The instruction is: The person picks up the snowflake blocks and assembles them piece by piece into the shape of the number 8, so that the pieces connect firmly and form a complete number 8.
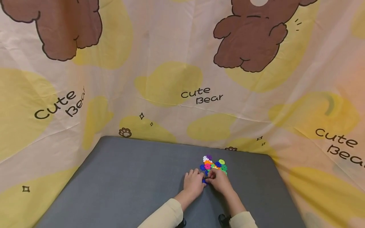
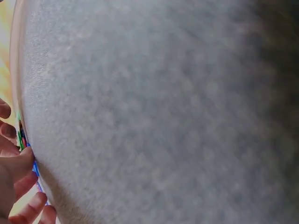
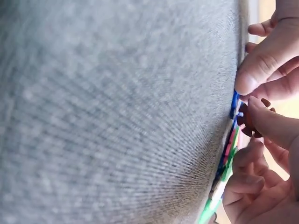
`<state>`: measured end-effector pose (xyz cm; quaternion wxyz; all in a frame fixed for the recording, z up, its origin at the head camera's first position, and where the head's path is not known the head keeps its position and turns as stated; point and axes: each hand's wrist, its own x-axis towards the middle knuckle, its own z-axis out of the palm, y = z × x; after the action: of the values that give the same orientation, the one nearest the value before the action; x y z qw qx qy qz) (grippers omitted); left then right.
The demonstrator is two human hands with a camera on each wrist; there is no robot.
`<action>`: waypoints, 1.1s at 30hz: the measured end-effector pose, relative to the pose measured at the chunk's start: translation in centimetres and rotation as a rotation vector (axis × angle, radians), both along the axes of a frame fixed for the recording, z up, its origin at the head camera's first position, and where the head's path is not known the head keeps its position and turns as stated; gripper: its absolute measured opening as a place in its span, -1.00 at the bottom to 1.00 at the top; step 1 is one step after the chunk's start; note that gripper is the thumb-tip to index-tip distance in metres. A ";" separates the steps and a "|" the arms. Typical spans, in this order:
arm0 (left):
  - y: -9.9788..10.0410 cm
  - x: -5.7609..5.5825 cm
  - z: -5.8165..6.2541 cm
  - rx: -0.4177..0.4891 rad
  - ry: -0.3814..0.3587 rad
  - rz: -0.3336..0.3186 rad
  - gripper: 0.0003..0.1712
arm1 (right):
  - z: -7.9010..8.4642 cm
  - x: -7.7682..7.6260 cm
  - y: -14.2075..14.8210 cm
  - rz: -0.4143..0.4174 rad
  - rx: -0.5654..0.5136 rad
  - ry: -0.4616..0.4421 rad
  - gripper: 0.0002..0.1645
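- Patterned cloth (image 1: 171,41), the largest thing, hangs around the surface at nine, twelve and three o'clock; it is pale with yellow patches, brown bears and "Cute Bear" lettering.
- Grey surface (image 1: 137,177), with a rounded far edge, fills the lower middle of the head view.
- Cream sleeves (image 1: 166,215) cover both forearms; one ends between seven and eight o'clock of its hand, the other at five.
- Left hand (image 1: 194,183) rests on the surface, at nine o'clock of the other; its grip is closed, thumb and finger clamped on a blue piece.
- Right hand (image 1: 219,181) has its grip together too — thumb and fingertips pinch a brown piece; the remaining fingers are curled.
- Pile of flower-shaped pieces (image 1: 214,166) lies toward two o'clock on the surface, at one o'clock from where the hands meet; purple shows at its eleven, white at ten, yellow-green at two.
- Blue piece (image 1: 204,181) is low against the surface, between the hands.
- Brown piece (image 3: 248,123), notched around its rim, sits at five o'clock of the blue one in the right wrist view — whether they touch, I cannot tell.
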<state>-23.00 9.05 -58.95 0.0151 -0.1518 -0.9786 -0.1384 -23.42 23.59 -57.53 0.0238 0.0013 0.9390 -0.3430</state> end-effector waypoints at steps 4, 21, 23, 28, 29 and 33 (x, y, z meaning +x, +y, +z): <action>-0.4 0.1 0.0 -0.059 0.052 -0.045 -0.72 | 0.1 0.5 0.2 0.014 -0.028 0.031 -0.78; -6.7 1.4 1.2 0.821 -0.254 0.100 -0.86 | 2.7 3.5 -1.9 -0.100 -0.236 0.115 -0.81; -7.3 1.8 2.0 0.956 -0.360 0.114 -0.91 | 2.9 3.9 -2.4 -0.074 -0.247 0.131 -0.83; -8.3 2.4 3.8 1.147 -0.503 0.140 -0.84 | 3.3 4.7 -3.5 -0.031 -0.292 0.171 -0.88; -8.4 2.5 4.1 1.163 -0.529 0.148 -0.81 | 3.4 4.8 -3.7 -0.022 -0.298 0.184 -0.89; -8.6 2.8 4.8 1.200 -0.591 0.160 -0.74 | 3.5 5.2 -4.5 -0.025 -0.348 0.226 -0.90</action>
<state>-20.19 0.42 -54.14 -0.1614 0.0002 -0.7033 -0.6923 -18.22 19.08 -54.06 -0.0862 -0.0297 0.8622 -0.4983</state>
